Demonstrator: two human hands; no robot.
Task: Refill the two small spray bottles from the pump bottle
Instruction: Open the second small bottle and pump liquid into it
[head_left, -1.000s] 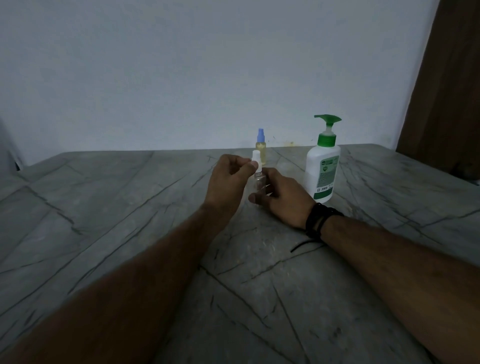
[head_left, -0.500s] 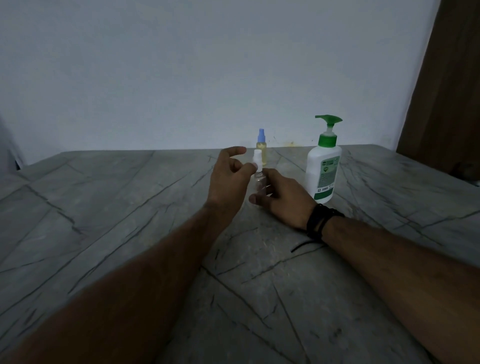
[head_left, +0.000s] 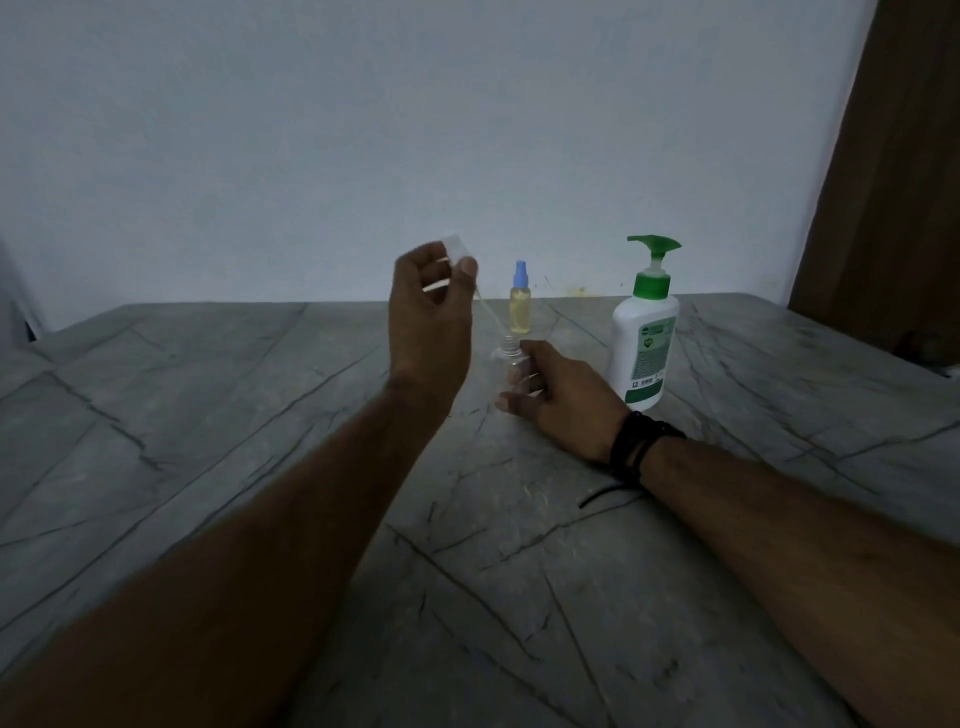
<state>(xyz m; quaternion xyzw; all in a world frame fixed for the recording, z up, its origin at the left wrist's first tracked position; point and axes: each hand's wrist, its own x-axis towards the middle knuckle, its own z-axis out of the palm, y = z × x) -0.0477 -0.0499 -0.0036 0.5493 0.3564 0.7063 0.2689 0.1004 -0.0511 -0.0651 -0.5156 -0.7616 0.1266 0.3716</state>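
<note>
Left hand (head_left: 431, 312): raised above the desk (head_left: 208, 415), its grip pinched on the white spray cap (head_left: 458, 249), thumb and fingers curled round it.
Spray cap: lifted clear of its bottle, with its thin dip tube (head_left: 491, 317) slanting down toward the bottle's open neck; whether the tube's end is inside the neck is too faint to tell.
Right hand (head_left: 563, 400): resting low on the desk, its grip closed round the clear spray bottle (head_left: 506, 364), fingers wrapped on the far side.
Clear spray bottle: upright on the desk, uncapped, just beside the left wrist.
Yellow spray bottle (head_left: 520, 306): upright behind the clear one, blue cap on, apart from both hands.
Pump bottle (head_left: 645, 338): white with a green pump, upright, just right of the right hand.
Wristband (head_left: 639, 447): dark, on the right wrist, a loose cord end lying on the desk.
</note>
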